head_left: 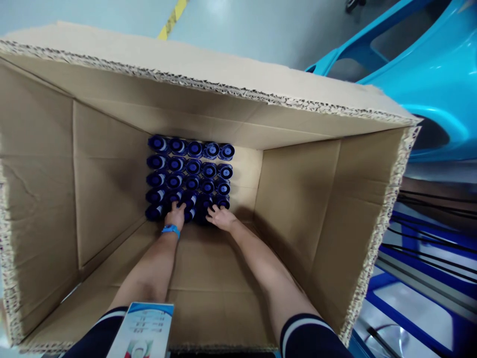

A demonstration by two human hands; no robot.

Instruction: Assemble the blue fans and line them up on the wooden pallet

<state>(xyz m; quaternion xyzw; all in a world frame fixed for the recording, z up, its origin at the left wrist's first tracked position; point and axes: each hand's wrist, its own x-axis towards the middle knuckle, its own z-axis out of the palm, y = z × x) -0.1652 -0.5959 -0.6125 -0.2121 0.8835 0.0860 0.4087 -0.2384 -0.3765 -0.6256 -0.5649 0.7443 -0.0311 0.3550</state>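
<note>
Dark blue round-topped items (pixel 193 166), each with a ring-shaped end facing up, stand packed in rows on the floor of a large cardboard box (pixel 298 194). My left hand (pixel 176 215), with a blue band on its wrist, reaches down to the nearest row, its thumb and fingers curled against an item there. To the right, my right hand (pixel 221 218) has its fingers bent round another item in the same row. My hands partly cover these items, so the exact grip is hard to see.
Tall cardboard walls surround both forearms. A small printed white-and-blue box (pixel 143 330) shows close to the camera at the bottom. Beyond the carton are a bright blue plastic stool or chair (pixel 443 64), blue frames with black cables, and yellow floor tape (pixel 173 19).
</note>
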